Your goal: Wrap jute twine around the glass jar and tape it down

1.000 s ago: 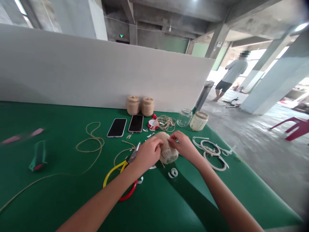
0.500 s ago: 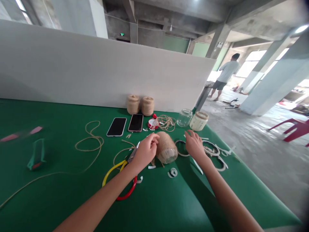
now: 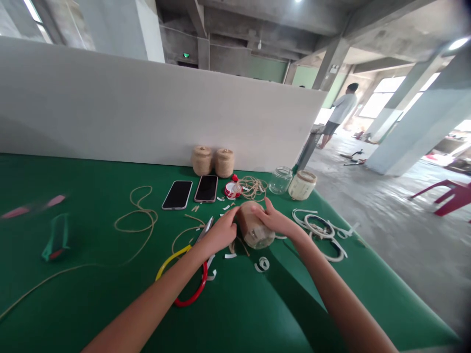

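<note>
A glass jar (image 3: 257, 236), partly wrapped in brown twine, is tilted between my hands with its bare glass end toward me. My left hand (image 3: 222, 230) grips its left side, index finger reaching onto the wrapped part. My right hand (image 3: 276, 218) rests around its upper right side, thumb and fingers on the jar. Under my left forearm lie scissors (image 3: 204, 282) with one yellow and one red handle. A small roll of white tape (image 3: 264, 264) sits in front of the jar, and loose twine ends (image 3: 243, 246) show beneath it.
Two twine-covered jars (image 3: 202, 161) stand by the white partition (image 3: 154, 108), behind two phones (image 3: 177, 195). A bundle of twine (image 3: 253, 187), a clear jar (image 3: 280, 180) and a cream-coloured jar (image 3: 302, 185) are at the back. White rings (image 3: 319, 227) lie right; a person (image 3: 342, 110) stands beyond.
My right hand has moved left from above the white rings onto the jar. The jar has shifted slightly to the right. The distant person has moved a little left.
</note>
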The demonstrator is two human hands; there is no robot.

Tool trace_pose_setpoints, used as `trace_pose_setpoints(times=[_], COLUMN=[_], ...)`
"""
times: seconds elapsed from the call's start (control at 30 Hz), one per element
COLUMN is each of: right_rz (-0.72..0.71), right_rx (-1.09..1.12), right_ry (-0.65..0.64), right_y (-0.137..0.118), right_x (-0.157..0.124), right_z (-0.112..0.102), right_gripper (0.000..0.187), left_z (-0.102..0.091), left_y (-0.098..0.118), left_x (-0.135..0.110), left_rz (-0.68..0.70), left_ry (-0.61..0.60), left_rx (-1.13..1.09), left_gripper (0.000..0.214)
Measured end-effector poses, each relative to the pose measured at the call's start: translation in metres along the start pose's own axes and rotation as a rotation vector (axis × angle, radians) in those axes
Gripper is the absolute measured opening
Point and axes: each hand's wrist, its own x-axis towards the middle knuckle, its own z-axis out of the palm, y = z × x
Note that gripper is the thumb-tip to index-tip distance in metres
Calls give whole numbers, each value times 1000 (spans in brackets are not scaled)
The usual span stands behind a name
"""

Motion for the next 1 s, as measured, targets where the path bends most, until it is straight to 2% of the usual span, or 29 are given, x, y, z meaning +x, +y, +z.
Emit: trace_pose_setpoints(times=[0.13,0.27,0.4,0.63,0.83,1.0], right_rz=[142,173,126,19,-73,-148], right_rx=[70,216,372,552,707,685], right_ry=[-107,-170,-169,-151,-172,-133], right_y=[-6,-8,-8,0,10,17], right_x=[7,-2,-14,-27,-38,-44], right_z=[-9,-13,-14,-17,-18,-17], right_gripper=[96,85,75,86,95,95], left_z=[4,6,4,-4,-8,-13], left_y=[-2,-5,-3,3,3,10], left_x=[6,9,9,13,9,4], left_rz=[11,-3,10,85,102,143], left_ry=[-10,52,112,73,91,100], left_rx=[-41,-63,-50,-2,30,15], left_gripper=[56,52,42,27,29,28])
